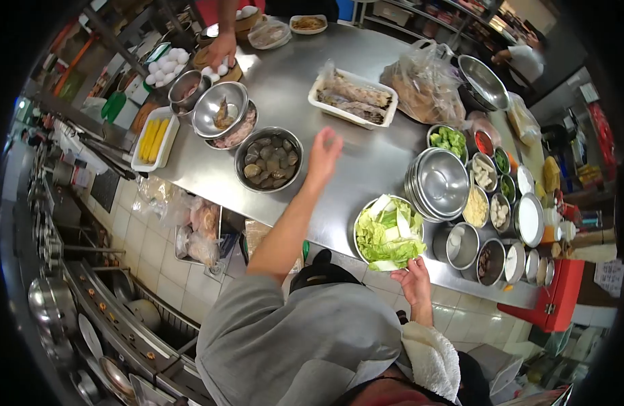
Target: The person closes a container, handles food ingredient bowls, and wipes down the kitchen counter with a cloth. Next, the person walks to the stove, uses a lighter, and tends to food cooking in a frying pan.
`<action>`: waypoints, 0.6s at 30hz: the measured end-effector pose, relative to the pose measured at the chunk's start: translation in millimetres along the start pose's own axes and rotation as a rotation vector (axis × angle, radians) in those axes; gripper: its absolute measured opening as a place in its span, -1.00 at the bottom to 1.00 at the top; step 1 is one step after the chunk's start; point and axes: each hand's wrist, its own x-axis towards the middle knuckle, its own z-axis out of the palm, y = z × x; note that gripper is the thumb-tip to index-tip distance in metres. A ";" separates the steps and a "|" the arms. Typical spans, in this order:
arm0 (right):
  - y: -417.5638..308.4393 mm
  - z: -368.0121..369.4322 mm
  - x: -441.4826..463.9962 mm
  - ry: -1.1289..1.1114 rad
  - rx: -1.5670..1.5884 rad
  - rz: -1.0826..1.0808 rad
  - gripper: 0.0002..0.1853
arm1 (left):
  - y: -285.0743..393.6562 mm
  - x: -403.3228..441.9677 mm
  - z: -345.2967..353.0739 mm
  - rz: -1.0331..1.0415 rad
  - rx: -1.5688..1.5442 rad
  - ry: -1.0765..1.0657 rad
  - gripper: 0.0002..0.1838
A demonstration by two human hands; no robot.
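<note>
While the left hand [322, 157] hangs loosely curled, the right hand [414, 279] meets a leaf-filled bowl

As the person's left arm reaches out over the broad, shiny stainless-steel table [283, 81], its thumb and fingers stand a little apart, with a gap between them and nothing visible in their grasp. This hand is between a deep round metal bowl [240, 172] of grey-brown shellfish [270, 162] and a white rectangular tray [339, 117] of pale, dark-edged seafood [359, 98], apart from the shellfish bowl and just short of the tray.

The right hand is lower, at the near edge of the table, turned partly palm up with the fingers bent. Its fingertips touch the near rim of the round bowl [356, 239] heaped with cut pale-green and white leaves [389, 227]; whether they grip it or only rest against it cannot be told. Just beside that bowl is a stack of shiny round metal bowls [442, 179].

Across the table, another person's hand [222, 49] reaches down near some white eggs [222, 68].
</note>
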 end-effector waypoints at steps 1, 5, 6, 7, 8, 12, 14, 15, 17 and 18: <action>-0.6 -1.4 2.8 0.001 -0.014 0.002 -0.82 | 20.5 -29.4 -10.6 0.138 0.253 0.063 -0.59; -3.5 -6.3 11.8 -0.001 -0.045 -0.020 -0.87 | 48.1 -107.5 -70.1 0.426 0.846 0.553 -0.64; -4.1 -6.7 13.4 -0.006 -0.077 -0.044 -0.87 | 47.0 -115.8 -86.7 0.311 0.912 0.693 -0.64; -3.9 -6.1 14.7 -0.015 -0.079 -0.034 -0.87 | 36.6 -116.0 -108.6 0.205 0.780 0.732 -0.63; -3.3 -4.2 15.9 -0.012 -0.094 -0.037 -0.88 | 31.0 -114.6 -121.9 0.105 0.644 0.769 -0.63; -1.9 7.3 23.2 0.003 -0.139 -0.058 -0.89 | 15.0 -95.8 -132.3 -0.081 -0.160 0.637 -0.64; -1.8 8.1 28.0 -0.002 -0.134 -0.070 -0.88 | 11.8 -87.9 -129.9 -0.040 -0.126 0.635 -0.67; -2.1 9.0 28.0 -0.012 -0.121 -0.061 -0.88 | 7.9 -86.9 -127.0 -0.039 -0.132 0.651 -0.65; -2.2 10.8 28.5 -0.022 -0.104 -0.057 -0.87 | 9.4 -82.3 -117.7 -0.044 -0.168 0.648 -0.62; -2.4 11.5 28.6 -0.018 -0.101 -0.058 -0.87 | 9.7 -79.4 -111.9 -0.043 -0.169 0.644 -0.62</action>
